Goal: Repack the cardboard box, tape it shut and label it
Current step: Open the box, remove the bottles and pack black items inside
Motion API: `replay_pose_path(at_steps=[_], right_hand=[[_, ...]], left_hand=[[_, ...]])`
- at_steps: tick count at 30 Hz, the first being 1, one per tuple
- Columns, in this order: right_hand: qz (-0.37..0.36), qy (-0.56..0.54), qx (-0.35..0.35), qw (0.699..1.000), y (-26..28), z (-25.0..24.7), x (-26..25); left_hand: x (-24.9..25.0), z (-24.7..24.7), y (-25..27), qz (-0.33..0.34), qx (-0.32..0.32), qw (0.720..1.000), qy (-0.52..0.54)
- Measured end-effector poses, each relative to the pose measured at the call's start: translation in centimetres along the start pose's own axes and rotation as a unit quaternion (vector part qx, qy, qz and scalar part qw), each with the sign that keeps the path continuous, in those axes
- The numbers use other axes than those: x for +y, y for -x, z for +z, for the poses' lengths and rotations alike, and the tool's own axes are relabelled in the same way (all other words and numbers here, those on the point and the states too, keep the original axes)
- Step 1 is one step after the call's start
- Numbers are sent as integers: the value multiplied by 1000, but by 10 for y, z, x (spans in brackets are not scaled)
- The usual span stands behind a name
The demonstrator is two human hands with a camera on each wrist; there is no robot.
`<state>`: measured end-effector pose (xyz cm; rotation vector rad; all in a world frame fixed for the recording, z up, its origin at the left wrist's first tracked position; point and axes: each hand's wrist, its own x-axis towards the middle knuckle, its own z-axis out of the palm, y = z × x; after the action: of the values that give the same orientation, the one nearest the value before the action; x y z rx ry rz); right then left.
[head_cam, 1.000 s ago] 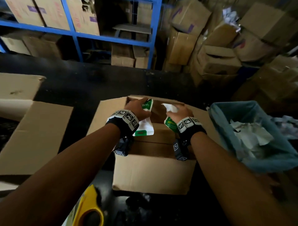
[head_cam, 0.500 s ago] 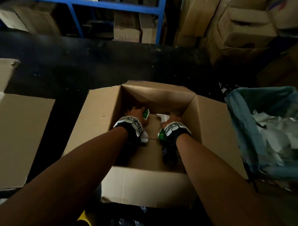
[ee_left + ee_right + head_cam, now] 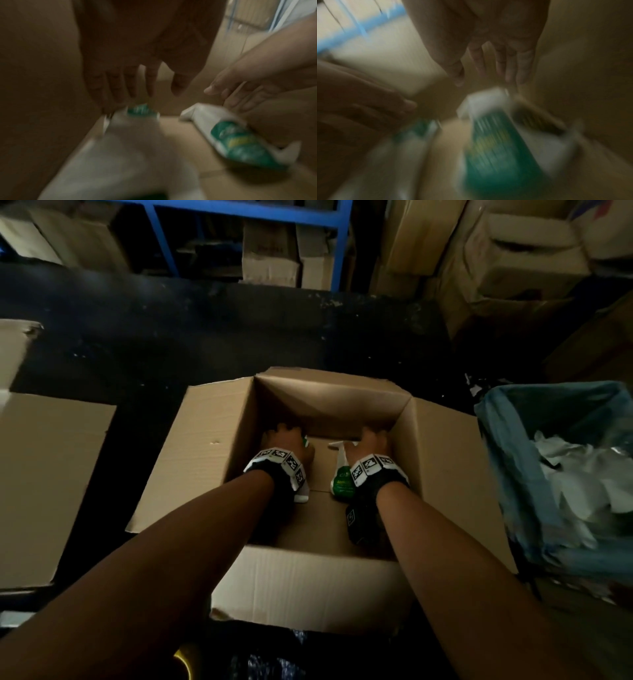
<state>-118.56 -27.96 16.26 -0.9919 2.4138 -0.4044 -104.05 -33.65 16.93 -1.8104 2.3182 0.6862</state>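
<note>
Two green-and-white pouches (image 3: 240, 143) in cardboard box (image 3: 445, 474); print unreadable.

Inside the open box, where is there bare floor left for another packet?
Bare cardboard box floor shows between the left packet and the right packet, and along the near wall. The far corners are crowded: the left hand and right hand hover there, fingers straight.
</note>
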Motion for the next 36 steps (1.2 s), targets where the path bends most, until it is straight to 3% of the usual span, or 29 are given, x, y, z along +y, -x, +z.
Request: replay_pose_path(at_steps=[3, 8, 17, 23, 29, 33, 36], right_hand=[[-20, -64, 23, 997, 10, -36, -15], [-101, -105, 92, 985, 48, -97, -27], [-197, -184, 120, 955, 139, -132, -3], [-210, -164, 135, 954, 221, -112, 48], [-159, -120, 122, 972, 299, -76, 126], [-121, -81, 78, 986, 316, -47, 179], [-113, -45, 31, 992, 316, -24, 214]], left_hand=[[16, -28, 15, 46, 56, 994, 83], [29, -82, 55, 121, 124, 960, 218], [10, -106, 162, 256, 159, 915, 269], [-12, -64, 249, 298, 150, 902, 275], [-45, 33, 320, 285, 63, 898, 329], [-77, 103, 348, 243, 3, 924, 294], [-93, 136, 349, 228, 68, 953, 189]])
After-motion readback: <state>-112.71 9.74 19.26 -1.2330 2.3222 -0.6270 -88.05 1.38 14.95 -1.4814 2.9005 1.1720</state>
